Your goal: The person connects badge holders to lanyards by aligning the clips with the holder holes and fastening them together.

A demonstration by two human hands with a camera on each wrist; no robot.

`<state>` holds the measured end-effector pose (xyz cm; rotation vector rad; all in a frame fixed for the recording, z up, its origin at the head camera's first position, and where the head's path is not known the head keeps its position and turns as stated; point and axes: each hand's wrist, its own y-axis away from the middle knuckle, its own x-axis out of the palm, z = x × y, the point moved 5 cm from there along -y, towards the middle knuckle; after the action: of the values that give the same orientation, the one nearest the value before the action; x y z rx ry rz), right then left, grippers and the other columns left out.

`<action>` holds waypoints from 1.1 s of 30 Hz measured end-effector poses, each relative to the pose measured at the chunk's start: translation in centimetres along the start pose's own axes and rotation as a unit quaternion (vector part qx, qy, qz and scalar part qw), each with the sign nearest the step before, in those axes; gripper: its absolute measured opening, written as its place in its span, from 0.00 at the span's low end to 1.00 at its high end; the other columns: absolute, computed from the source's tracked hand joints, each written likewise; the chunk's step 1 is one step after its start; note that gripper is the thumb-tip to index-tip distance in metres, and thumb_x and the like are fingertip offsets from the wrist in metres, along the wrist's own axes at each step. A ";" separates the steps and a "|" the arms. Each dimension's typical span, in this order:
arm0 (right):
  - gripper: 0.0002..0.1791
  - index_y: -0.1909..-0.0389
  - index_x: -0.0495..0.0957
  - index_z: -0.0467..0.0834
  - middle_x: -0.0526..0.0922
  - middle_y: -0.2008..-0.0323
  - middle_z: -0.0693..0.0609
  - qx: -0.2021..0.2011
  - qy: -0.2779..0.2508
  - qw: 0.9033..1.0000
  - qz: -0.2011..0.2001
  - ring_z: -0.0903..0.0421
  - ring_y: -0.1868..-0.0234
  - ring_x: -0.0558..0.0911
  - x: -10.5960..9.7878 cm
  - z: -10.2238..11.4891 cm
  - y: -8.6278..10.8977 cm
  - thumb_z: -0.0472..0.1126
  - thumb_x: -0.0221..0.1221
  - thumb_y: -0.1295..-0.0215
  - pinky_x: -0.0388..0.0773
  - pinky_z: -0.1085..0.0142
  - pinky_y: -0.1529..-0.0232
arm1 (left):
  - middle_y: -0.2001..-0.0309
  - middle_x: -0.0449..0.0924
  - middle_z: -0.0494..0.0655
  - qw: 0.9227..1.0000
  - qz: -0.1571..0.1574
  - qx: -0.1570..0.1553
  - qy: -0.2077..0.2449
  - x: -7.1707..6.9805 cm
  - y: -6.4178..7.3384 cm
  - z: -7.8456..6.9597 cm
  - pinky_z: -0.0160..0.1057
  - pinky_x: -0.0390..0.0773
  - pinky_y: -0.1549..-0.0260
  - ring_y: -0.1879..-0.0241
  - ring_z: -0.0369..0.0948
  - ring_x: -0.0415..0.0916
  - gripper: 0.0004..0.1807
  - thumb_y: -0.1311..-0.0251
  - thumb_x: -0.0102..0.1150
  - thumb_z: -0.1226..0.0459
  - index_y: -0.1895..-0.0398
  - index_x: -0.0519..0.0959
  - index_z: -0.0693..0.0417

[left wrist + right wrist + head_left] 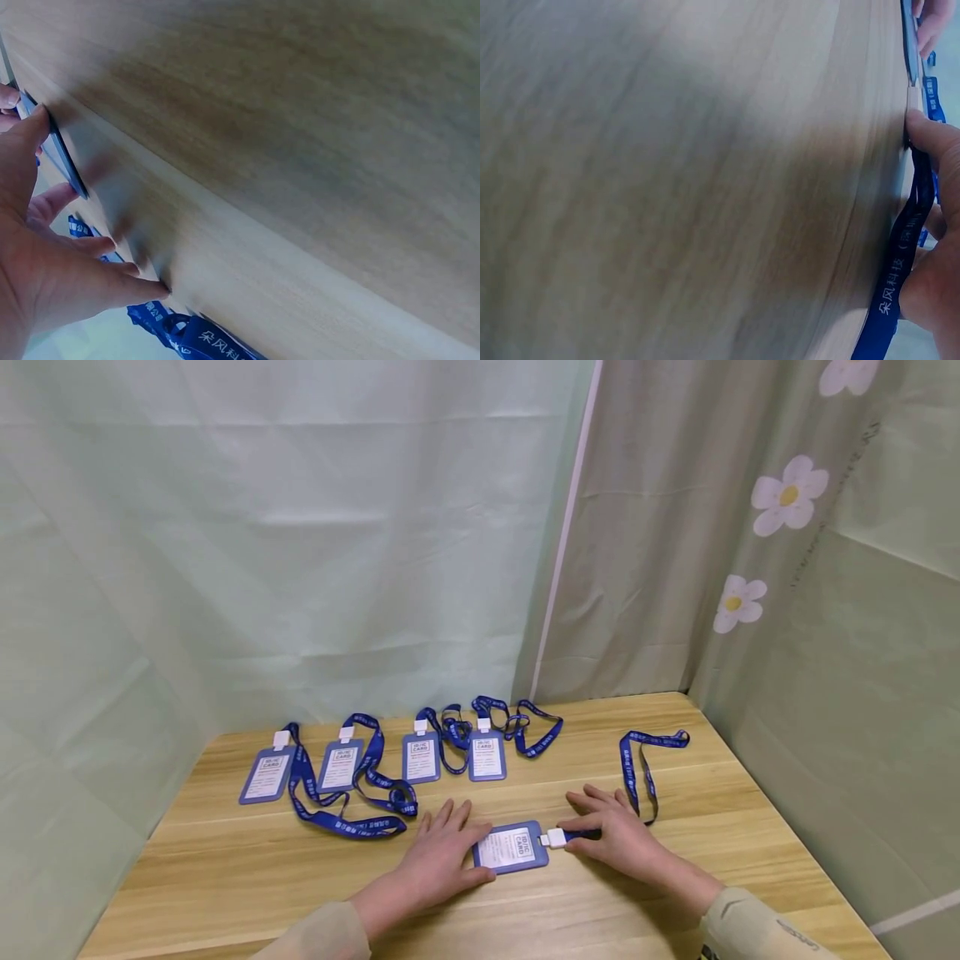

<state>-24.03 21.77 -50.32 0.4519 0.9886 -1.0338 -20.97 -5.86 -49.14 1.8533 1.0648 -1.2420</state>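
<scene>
A blue badge holder (510, 847) with a white ID/IC card lies sideways near the table's front. My left hand (442, 860) spans its left end, thumb at the near corner and index finger at the far one; the other fingers spread over the table. In the left wrist view, those fingertips (166, 291) come down on the wood. At the holder's right end, the thumb and index finger of my right hand (615, 831) pinch the white clip (555, 838). Its dark blue lanyard (632, 768) passes under that hand and loops behind it.
Several matching badge holders stand in a row at the back: the leftmost holder (267, 774), then others, up to the rightmost holder (487, 755). A loose lanyard (348, 827) sprawls just beyond my left fingers. Pale curtains (337, 543) enclose the wooden table (195, 877).
</scene>
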 end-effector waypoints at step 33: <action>0.16 0.53 0.90 0.60 0.74 0.30 0.48 0.025 -0.020 0.999 -0.001 0.38 0.24 0.60 -0.3 -0.9 0.4 0.56 0.74 0.44 0.39 0.26 0.31 | 0.22 0.53 0.65 1.000 0.015 -0.014 -0.008 0.8 0.0 -0.8 0.80 0.40 0.35 0.24 0.69 0.45 0.40 0.39 0.59 0.34 0.26 0.71 0.36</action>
<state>-24.12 22.76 -50.53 0.4701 0.9294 -1.0682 -20.44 -4.99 -49.60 1.8297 1.0371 -1.2164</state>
